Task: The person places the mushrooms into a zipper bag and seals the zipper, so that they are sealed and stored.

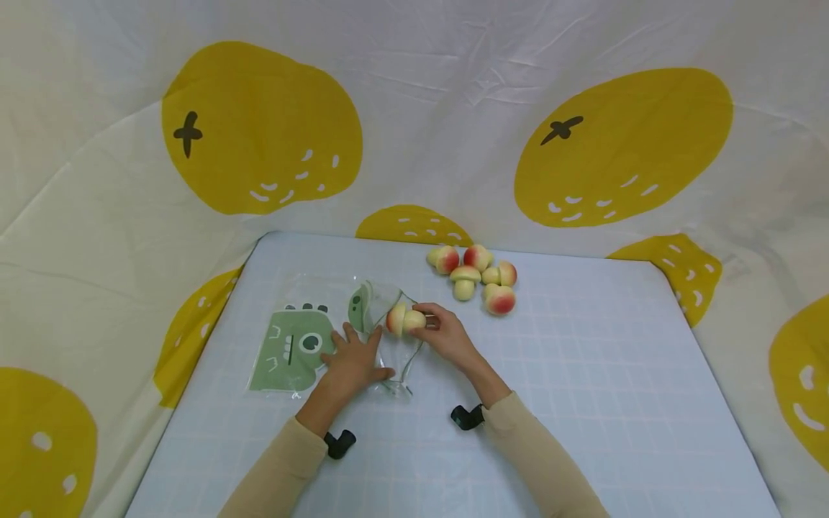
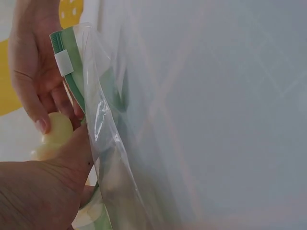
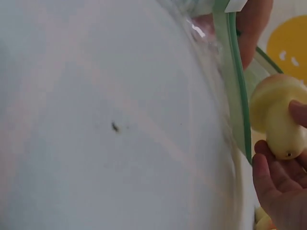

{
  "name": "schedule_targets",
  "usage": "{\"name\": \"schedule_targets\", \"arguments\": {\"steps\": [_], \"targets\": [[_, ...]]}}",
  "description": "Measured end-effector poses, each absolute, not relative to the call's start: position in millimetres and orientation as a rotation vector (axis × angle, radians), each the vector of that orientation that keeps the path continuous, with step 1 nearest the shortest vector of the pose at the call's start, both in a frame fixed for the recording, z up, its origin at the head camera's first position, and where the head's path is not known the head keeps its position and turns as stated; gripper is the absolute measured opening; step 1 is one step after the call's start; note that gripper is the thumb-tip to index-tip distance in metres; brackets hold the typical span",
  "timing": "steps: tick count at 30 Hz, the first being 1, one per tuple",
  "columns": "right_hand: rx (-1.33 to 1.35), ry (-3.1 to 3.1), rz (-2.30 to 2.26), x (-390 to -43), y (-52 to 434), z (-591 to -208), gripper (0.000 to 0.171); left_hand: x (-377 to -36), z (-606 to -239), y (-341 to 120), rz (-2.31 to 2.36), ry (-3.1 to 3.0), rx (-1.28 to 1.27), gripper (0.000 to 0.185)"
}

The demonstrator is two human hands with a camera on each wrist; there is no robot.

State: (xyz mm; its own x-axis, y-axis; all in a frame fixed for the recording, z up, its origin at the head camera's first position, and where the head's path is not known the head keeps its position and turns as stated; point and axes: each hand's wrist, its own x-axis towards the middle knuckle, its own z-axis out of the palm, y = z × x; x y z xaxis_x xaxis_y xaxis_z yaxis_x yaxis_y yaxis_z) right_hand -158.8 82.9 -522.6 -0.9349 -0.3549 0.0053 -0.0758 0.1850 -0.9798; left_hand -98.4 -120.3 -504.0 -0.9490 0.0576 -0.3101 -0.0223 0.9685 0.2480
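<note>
**Head view: mushroom at the mouth of the bag**

The right hand (image 1: 447, 334) pinches a toy mushroom (image 1: 404, 319) by its pale stem, red-tinged cap toward the clear zip bag (image 1: 382, 338). The left hand (image 1: 352, 360) lies on the bag on the bench (image 1: 583, 403), its grip curled round the bag's edge. The wrist views alone show the bag's green zip strip (image 3: 235, 96) and white slider (image 2: 64, 62). Five more mushrooms (image 1: 479, 277) are clustered behind; a green dinosaur bag (image 1: 291, 352) lies left.
</note>
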Motion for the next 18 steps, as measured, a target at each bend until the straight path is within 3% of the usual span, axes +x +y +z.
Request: {"name": "schedule_targets", "arguments": {"steps": [18], "targets": [[-0.259, 2.437, -1.744, -169.6, 67.6, -532.7, 0.046, -96.1, -506.9, -112.8, 0.264, 2.871, 0.159, 0.093]]}}
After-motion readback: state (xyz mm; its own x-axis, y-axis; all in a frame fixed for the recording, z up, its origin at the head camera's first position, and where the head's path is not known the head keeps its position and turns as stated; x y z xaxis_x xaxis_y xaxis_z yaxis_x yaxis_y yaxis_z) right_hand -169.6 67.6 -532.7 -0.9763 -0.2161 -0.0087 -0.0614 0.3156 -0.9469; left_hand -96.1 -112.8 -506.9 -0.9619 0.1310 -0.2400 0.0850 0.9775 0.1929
